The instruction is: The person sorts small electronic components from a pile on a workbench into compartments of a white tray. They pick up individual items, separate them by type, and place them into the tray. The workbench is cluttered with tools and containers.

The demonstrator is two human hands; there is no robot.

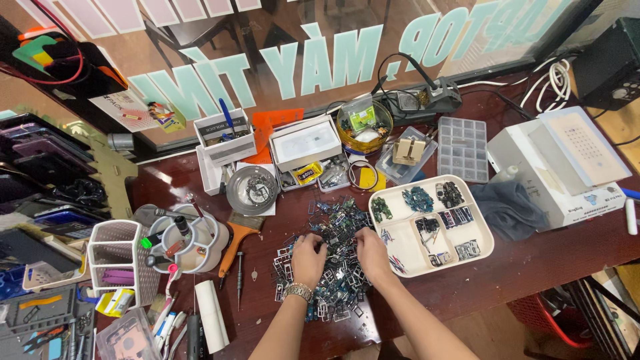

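The fingertips of both hands are buried in the heap of small dark metal parts (330, 257), so any grip is unreadable. Pieces in the cream compartment tray (481, 248) are too small to identify. The red plastic basket (550, 317) is cut off by the table edge.

You've got a white machine (557, 167) at the right edge with a dark cloth (508, 208) just beside it. A clear parts organiser (462, 148) sits near a yellow-rimmed bowl (364, 127). On your left: a round white tool caddy (189, 241), an orange-handled brush (236, 241), a white roll (211, 315) and a pink mesh basket (117, 261).
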